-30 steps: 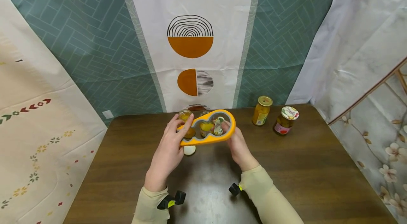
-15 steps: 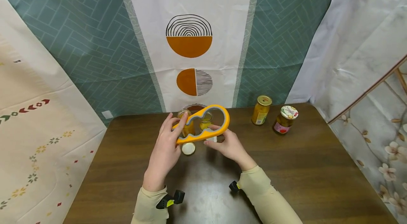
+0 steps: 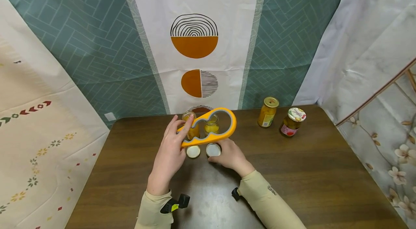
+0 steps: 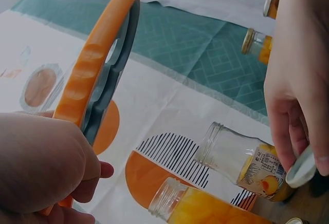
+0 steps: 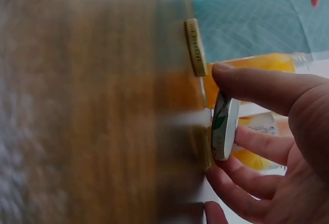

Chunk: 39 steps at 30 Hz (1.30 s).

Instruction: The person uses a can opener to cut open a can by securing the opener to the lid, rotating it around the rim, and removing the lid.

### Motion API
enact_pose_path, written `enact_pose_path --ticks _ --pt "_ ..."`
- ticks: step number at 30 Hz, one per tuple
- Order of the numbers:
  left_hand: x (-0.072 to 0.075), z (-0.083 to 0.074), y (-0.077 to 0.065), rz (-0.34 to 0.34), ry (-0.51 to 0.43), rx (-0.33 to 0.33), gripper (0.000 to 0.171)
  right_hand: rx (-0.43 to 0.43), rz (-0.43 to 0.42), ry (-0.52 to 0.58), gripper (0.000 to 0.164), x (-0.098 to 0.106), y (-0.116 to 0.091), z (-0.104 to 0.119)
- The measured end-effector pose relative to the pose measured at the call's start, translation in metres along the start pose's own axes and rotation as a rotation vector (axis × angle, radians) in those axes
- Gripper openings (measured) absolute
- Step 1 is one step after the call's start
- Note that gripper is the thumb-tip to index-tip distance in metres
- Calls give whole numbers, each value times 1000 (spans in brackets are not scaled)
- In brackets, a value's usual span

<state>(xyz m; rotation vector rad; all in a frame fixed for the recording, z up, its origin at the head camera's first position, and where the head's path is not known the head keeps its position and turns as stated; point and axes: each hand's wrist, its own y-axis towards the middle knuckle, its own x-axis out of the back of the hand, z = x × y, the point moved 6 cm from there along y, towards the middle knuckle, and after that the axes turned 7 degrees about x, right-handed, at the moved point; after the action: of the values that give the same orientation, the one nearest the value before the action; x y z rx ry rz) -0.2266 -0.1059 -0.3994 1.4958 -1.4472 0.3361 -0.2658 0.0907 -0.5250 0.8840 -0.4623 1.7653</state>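
Presently | left hand (image 3: pixel 169 149) grips scalloped orange-grey opener (image 3: pixel 208 139) | right hand (image 3: pixel 230 154) pinches round white-lined lid (image 3: pixel 213 150) | woodgrain tabletop (image 3: pixel 312 185)

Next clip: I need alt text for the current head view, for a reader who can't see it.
A person's left hand holds an orange jar opener above a brown table, while the right hand pinches a lid, pale side up, beside another lid. Two open jars stand behind the opener; two lidded jars stand farther right.
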Motion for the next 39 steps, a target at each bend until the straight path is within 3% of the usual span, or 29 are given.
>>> enact_pose_path --ticks 9,39 --pt "-3 -1 0 9 8 2 110 63 -6 -134 66 -4 0 0" --pt "-9 0 1 46 18 16 111 95 -44 -72 75 -3 3 -3"
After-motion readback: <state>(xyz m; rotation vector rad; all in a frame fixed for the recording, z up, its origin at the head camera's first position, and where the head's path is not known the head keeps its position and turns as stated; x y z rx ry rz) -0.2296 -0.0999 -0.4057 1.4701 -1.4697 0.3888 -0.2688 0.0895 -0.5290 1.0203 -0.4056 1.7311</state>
